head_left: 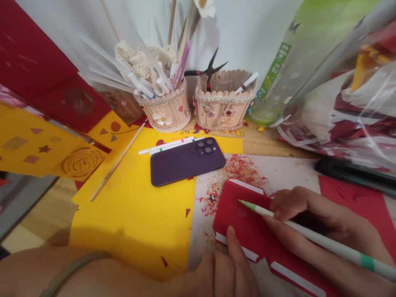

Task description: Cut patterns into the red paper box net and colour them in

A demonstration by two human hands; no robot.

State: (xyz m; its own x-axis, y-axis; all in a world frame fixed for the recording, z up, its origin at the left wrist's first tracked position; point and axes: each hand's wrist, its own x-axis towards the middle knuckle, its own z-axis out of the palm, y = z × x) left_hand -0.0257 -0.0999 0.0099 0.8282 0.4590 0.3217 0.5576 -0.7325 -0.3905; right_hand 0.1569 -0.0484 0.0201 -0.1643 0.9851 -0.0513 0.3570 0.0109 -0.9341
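Observation:
A red paper piece (227, 210) with white strips along its edges lies at the lower right, over a white sheet (275, 169) speckled with red and gold bits. My right hand (328, 218) is closed around a white brush pen (315, 237) with a light green tip and a green band. The tip is over the paper's upper part; whether it touches is unclear. My left hand (225, 264) has its fingers curled at the paper's near edge, the index fingertip resting on the red surface. Its thumb is hidden.
A purple phone (176, 165) and white pens (167, 145) lie on yellow paper (123, 210) beside a thin wooden stick (119, 161). Behind stand two decorated stick-sided holders (168, 113), (221, 109) with pens and pliers (210, 70). A stuffed plastic bag (346, 103) sits right.

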